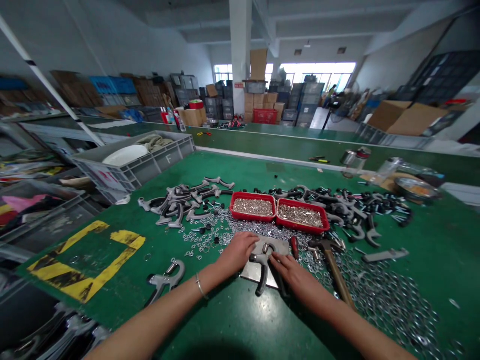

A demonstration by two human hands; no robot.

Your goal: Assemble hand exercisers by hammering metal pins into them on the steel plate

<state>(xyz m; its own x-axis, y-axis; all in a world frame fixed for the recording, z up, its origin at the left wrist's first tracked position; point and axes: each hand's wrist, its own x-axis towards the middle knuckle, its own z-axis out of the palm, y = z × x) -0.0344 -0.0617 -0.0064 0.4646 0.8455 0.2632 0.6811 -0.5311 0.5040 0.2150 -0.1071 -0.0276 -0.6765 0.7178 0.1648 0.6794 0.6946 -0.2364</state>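
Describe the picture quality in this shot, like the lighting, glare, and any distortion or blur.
In the head view, the far windows glare nearly white, the wide lens bows the edges of the green workbench, a dark shadow lies on the bench below the left hand and right hand, and the loose washers soften toward the lower right corner.

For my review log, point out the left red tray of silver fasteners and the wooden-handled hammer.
Left red tray (251, 219): head view, on its rim.
Wooden-handled hammer (338, 277): head view, on the handle.
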